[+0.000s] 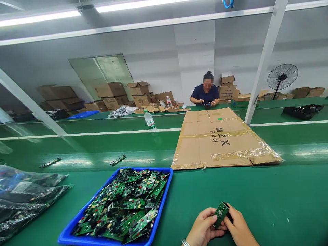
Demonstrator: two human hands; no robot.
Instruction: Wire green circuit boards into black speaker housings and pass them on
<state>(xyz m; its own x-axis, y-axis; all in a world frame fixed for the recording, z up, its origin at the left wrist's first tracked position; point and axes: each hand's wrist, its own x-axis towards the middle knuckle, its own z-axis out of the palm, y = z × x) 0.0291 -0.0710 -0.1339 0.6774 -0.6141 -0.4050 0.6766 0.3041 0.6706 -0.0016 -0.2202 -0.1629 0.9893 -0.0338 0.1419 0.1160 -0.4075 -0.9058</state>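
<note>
A small green circuit board (220, 213) stood tilted just above the green table (269, 201), near its front edge — pinched between both hands. The left hand (203, 228) closed thumb and fingers on its lower edge; the right hand (237, 227) gripped its right side. Well to the left sat a blue tray (167, 191) heaped with similar boards. Beyond lay flattened cardboard (222, 140), a water bottle (149, 120) — and, farther back, a seated person (205, 94) at work
</note>
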